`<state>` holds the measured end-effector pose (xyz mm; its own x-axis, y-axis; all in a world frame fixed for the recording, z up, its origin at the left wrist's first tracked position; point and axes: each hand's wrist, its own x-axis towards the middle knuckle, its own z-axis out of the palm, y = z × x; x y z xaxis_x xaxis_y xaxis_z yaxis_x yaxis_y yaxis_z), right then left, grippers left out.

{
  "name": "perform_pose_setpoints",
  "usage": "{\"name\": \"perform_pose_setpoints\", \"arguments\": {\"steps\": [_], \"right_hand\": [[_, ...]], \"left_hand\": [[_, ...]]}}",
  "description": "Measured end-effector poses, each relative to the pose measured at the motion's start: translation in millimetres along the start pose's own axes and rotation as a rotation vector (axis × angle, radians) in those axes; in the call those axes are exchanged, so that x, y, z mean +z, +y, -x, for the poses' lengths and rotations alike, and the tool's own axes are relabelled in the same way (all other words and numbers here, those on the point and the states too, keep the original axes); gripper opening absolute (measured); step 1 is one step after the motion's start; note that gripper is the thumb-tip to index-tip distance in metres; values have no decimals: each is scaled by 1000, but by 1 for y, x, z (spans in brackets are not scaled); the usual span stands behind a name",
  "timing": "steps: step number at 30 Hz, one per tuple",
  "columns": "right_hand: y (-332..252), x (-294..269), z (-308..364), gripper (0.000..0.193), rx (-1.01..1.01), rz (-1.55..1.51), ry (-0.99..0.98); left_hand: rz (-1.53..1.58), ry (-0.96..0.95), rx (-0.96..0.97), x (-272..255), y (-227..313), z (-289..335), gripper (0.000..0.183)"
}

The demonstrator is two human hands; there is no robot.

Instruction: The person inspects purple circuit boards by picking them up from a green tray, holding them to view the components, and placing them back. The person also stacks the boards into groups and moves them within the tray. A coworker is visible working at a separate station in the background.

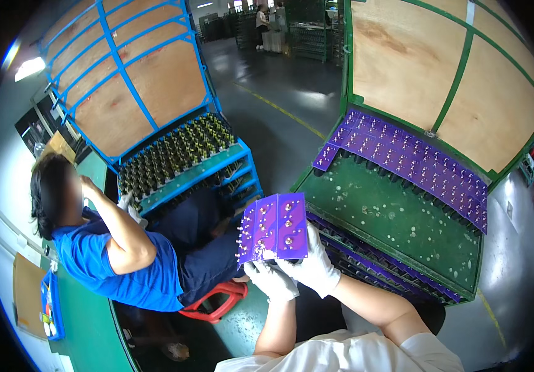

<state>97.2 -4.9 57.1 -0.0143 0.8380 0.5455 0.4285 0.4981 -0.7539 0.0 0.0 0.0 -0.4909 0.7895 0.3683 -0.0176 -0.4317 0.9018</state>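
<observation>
Purple circuit boards (268, 224) with silvery metal studs are held up in front of me, side by side, bright in the light. My left hand (271, 280), in a white glove, grips them at the near edge. White-gloved as well, my right hand (314, 263) holds them at the near right corner. Some fingers of both hands are hidden beneath the boards. Dark parts show under the boards' near edge. To the right, more purple boards (416, 164) of the same kind stand in rows on a green rack shelf (397, 214).
A co-worker in a blue shirt (118, 260) sits at the left on a red stool (217, 302), beside a green bench (87, 322). Beyond is a blue rack (186, 177) filled with dark cylindrical parts (180, 149). Wood-panelled rack backs rise on both sides. Another person (261, 28) stands far off.
</observation>
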Motion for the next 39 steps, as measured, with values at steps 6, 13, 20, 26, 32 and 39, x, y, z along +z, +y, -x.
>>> {"name": "perform_pose_setpoints", "arguments": {"steps": [6, 13, 20, 26, 32, 39], "right_hand": [[8, 25, -15, 87, -30, -17, 10], [16, 50, -33, 83, -95, -53, -3], [25, 56, -29, 82, -65, -7, -16], [34, 58, -25, 75, -52, -30, 37], [25, 54, -23, 76, 7, -148, 76], [20, 45, -13, 83, -1, -19, 118]], "left_hand": [[-22, 134, -49, -8, -18, -20, 34], [196, 227, -123, -17, -25, -49, 34], [187, 310, -102, -15, -23, -49, 32], [-24, 302, -67, -16, -39, -47, 35], [-667, 193, 260, -26, -54, -44, 37], [67, 186, -90, -8, -17, -37, 46]]}}
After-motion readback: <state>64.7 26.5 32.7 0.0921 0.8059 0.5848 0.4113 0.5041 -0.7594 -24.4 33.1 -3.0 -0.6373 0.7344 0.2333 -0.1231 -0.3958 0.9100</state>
